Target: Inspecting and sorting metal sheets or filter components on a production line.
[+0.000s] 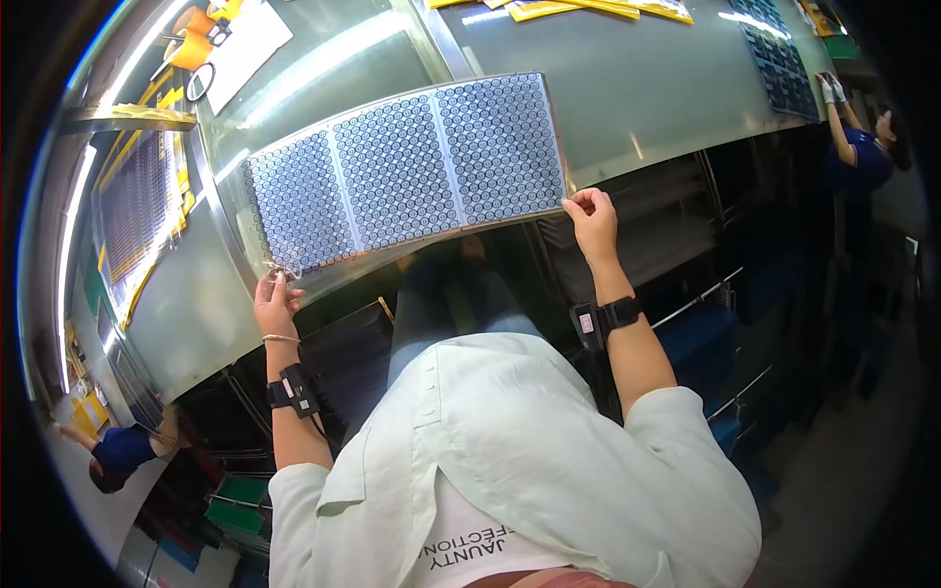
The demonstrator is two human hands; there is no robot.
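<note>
A wide sheet, covered with rows of small round shapes in three blocks, lies on the glass-topped table before me. Its near edge runs along the table's front edge. My left hand is closed in a pinch at the sheet's near left corner, where a crumpled bit of clear film shows by the fingertips. At the near right corner, my right hand pinches the sheet's edge between thumb and fingers. Each wrist carries a black strapped device.
Orange tape rolls and white paper lie at the far left. A patterned sheet rests left of a metal strip. Yellow packets and a dark panel are at the back. Co-workers stand left and right.
</note>
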